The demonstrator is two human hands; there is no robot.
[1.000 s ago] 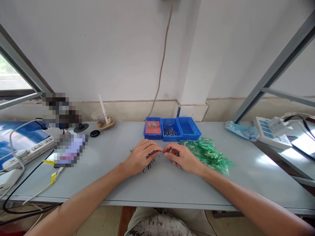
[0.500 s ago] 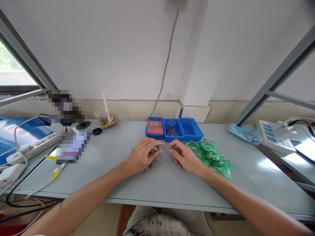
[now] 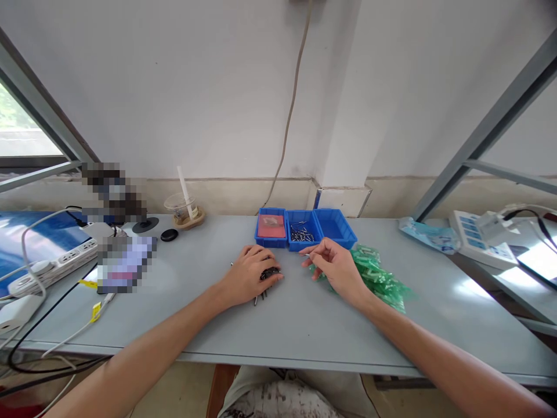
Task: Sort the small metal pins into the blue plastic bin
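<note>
My left hand (image 3: 250, 276) rests over a pile of small dark metal pins (image 3: 270, 271) on the grey table. Its thumb and index finger are apart, with pins visible between them; the other fingertips are partly hidden. Between the thumb and index finger of my right hand (image 3: 333, 264) is a thin metal pin (image 3: 307, 255), held just in front of the blue bins. More such pins lie in the middle blue bin (image 3: 321, 232). The left blue bin (image 3: 270, 242) holds a pink packet (image 3: 270, 227). Beyond it on the right stands another blue bin (image 3: 335, 226).
Crumpled green plastic bags (image 3: 383, 281) lie beside my right forearm. On the left are a plastic cup (image 3: 179, 203), a black round object (image 3: 169, 234), a blurred phone (image 3: 128, 264) and a power strip (image 3: 65, 261). A blue-white packet (image 3: 429, 235) lies at the right.
My right hand has moved slightly right and up with the pin, away from my left hand. My left hand has settled lower over the pile.
</note>
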